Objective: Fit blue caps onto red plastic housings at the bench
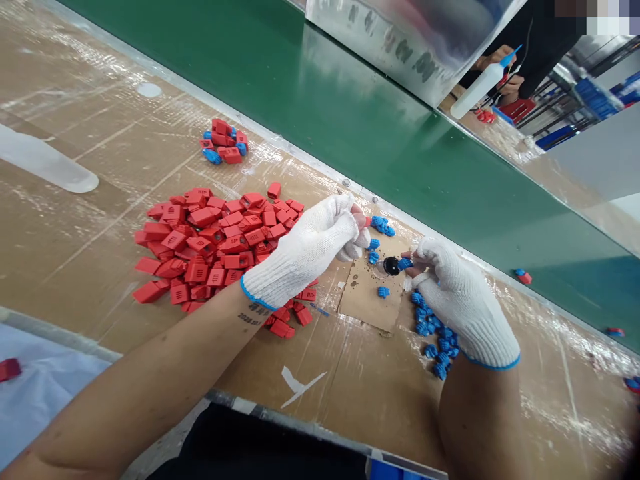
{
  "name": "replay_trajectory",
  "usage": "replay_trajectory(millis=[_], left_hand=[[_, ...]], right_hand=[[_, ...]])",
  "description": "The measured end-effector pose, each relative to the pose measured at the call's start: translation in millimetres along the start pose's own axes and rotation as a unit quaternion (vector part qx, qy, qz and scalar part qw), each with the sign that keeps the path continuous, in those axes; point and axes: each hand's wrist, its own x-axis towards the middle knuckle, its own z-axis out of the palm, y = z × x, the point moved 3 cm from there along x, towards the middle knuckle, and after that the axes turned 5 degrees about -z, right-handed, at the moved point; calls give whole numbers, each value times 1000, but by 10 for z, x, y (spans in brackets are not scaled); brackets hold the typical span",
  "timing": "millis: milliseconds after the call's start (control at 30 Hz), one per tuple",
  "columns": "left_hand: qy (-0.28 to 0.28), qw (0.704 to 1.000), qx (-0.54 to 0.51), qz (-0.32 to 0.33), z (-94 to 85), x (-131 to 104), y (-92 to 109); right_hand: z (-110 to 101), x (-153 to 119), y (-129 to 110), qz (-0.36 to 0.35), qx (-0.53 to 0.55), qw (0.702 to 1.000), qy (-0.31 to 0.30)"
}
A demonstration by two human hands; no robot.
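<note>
My left hand [333, 230], in a white knit glove with bare fingertips, is closed in a pinch. A small red plastic piece [369, 221] shows at its fingertips, mostly hidden by the fingers. My right hand [445, 280], gloved likewise, pinches a blue ribbed plastic piece [405, 264] at the rim of a small round black dish [391, 266]. Under the dish lies a stained cardboard sheet [370, 293] with a few loose blue pieces [383, 292] on it. More blue pieces [425, 320] lie below my right hand. A large heap of red plastic housings [215, 240] spreads left of my left hand.
A small pile of red and blue parts [225, 141] sits farther back. Behind the table edge runs a green conveyor belt [240, 87], carrying red-blue pieces [523, 276] at right. A metal housing [400, 47] spans it. Across, a person's hands [510, 83] work near a white bottle [477, 90].
</note>
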Motion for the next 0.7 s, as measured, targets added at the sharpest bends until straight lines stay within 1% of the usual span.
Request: replay_trajectory(millis=[67,167,267,300,400,467,533,633,700], left_hand=[[-4,1000,2,-9,6,7,3],[-22,999,25,-15,43,-21,25],[-10,998,62,8,64,-87,43],[-2,997,80,19,65,-113,43],[4,991,130,32,68,-173,10],[-1,991,130,25,79,-184,-39],[3,996,90,5,102,-172,-99],[14,999,-45,-21,164,-141,-153],[11,992,-128,-15,211,-137,-129]], right_hand=[[-35,-19,19,14,51,998,19],[-112,-61,53,23,161,982,95],[-211,-93,41,-1,228,957,178],[-242,-99,22,-12,242,950,197],[-317,-107,-54,-23,274,936,220],[-348,-108,-105,-19,291,928,231],[-365,-103,-147,-23,309,918,247],[-357,-83,-182,-44,350,899,259],[-344,-74,-184,-60,380,885,261]])
